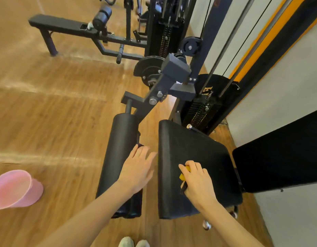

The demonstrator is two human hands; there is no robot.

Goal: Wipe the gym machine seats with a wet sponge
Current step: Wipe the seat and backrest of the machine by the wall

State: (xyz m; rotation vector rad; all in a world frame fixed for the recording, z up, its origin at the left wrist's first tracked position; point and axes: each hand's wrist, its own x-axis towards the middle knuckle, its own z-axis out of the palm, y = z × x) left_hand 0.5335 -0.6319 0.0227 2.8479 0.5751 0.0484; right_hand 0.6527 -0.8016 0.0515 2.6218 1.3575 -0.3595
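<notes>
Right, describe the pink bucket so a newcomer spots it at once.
Start at the black seat pad under the right hand and look left past the roller pad. On the wooden floor at the far left edge stands the pink bucket, the only pink thing.

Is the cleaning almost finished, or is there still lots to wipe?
Nothing looks clearly finished; no wet streaks show. Right now the right hand presses a yellow sponge on the black seat, while the left hand hovers open over the roller pad. The backrest and the far bench probably remain.
</notes>
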